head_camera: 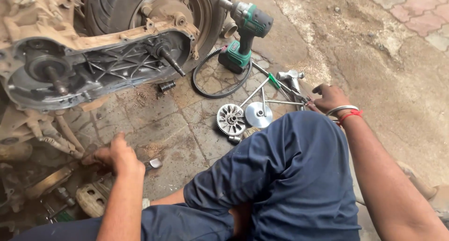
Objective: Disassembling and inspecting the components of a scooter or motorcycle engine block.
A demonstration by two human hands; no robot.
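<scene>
A: Right hand [330, 98] is out past the raised knee [285, 157], fingers curled down onto the pile of long metal tools [285, 98] on the floor. Touching them; can't tell if it has closed on one.

B: Left?

A: Left hand [119, 157] is on the opposite side of the knee, low by the engine's underside. Closed round a small metal tool [153, 164], its shiny end poking out toward the knee.

B: How do the long tools lie?

A: Long axes fan out from the right hand, running across the floor away from the knee toward the rubber belt [220, 79] and the green drill [243, 35]. Handle ends sit nearest the right hand; left is well apart from them.

B: Round parts?

A: Finned pulley [231, 120] and plain disc [258, 114] sit side by side just beyond the knee, between both hands, nearer the right. Open engine case [93, 65] lies farther off, on the left hand's side.
</scene>
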